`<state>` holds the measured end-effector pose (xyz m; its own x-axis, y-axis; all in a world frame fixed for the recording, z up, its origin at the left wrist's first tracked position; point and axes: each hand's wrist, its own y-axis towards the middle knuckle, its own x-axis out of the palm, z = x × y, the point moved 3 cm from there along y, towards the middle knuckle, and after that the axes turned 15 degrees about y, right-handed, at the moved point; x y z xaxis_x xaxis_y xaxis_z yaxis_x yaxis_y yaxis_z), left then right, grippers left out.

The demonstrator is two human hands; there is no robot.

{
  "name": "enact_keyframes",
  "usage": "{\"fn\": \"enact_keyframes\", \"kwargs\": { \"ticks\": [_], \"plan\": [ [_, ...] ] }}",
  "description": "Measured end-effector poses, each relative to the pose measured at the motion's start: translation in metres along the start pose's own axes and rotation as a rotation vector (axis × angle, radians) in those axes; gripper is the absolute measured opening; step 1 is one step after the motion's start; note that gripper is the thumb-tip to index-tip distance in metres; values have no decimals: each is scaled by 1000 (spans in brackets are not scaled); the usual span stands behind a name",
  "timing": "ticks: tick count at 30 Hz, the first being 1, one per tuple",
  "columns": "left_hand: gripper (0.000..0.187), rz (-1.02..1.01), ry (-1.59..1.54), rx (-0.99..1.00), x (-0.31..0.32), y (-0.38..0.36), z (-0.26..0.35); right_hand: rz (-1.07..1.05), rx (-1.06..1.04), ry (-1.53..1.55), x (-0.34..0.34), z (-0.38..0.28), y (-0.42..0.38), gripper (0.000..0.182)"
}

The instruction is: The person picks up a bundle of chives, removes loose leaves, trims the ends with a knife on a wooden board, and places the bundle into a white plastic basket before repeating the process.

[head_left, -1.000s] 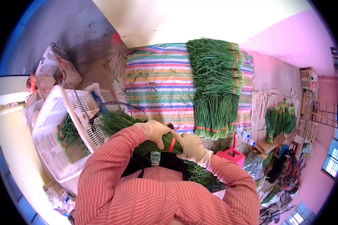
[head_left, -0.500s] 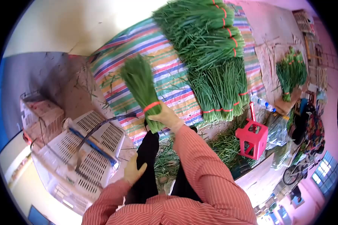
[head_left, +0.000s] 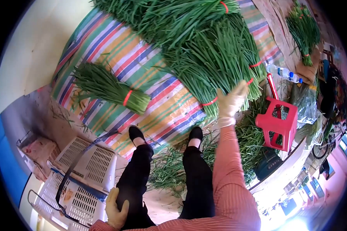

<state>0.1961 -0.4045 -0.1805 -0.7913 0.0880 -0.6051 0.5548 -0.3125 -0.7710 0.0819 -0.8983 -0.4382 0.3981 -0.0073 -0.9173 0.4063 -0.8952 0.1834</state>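
Note:
My right hand (head_left: 233, 103), in a cream glove, reaches over the banded ends of a row of chive bundles (head_left: 212, 57). Its thumb and fingers are apart at the stem ends; whether they touch is hard to see. A single bundle of chives (head_left: 108, 86) with a red band lies by itself on the striped sheet (head_left: 142, 63). My left hand (head_left: 116, 211), gloved too, is beside my left thigh with thumb and fingers apart, holding nothing. More chive bundles (head_left: 173, 19) are heaped at the far side of the sheet.
Pink plastic stool (head_left: 279, 123) stands to the right, with bottles (head_left: 283, 72) beyond it. White plastic crates (head_left: 92, 161) with a dark strap are at left. Loose chive leaves (head_left: 169, 169) litter the floor around my feet. Another bundle (head_left: 302, 30) stands at far right.
The bundle that was in my right hand now lies on the striped sheet. My right hand has moved right to the row of bundles. The view has shifted.

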Motion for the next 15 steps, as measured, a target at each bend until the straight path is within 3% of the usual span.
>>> {"fn": "enact_keyframes", "kwargs": {
  "ticks": [2, 3, 5, 8, 10, 12, 13, 15],
  "plan": [
    [55, -57, 28, 52, 6, -1, -5, -53, 55, -139, 1, 77, 10, 120],
    [53, -21, 49, 73, 1, 2, 3, -44, 63, -134, 1, 84, 16, 120],
    [53, -18, 95, 93, -2, 7, 10, -453, 314, -124, 16, 103, 21, 130],
    [54, -30, 137, 99, -4, 10, 18, -402, 252, -151, 31, 118, 19, 135],
    [55, -36, 141, 87, -5, 10, 23, -379, 210, -224, 33, 119, 16, 131],
    [52, 50, 192, 150, -6, 11, 33, -527, 301, -305, 33, 121, 19, 129],
    [52, 53, 192, 151, -5, 8, 36, -531, 235, -317, 20, 108, 22, 115],
    [54, 26, 49, 25, 0, 3, 37, -629, 313, -181, -18, 73, 26, 106]
  ]
}}
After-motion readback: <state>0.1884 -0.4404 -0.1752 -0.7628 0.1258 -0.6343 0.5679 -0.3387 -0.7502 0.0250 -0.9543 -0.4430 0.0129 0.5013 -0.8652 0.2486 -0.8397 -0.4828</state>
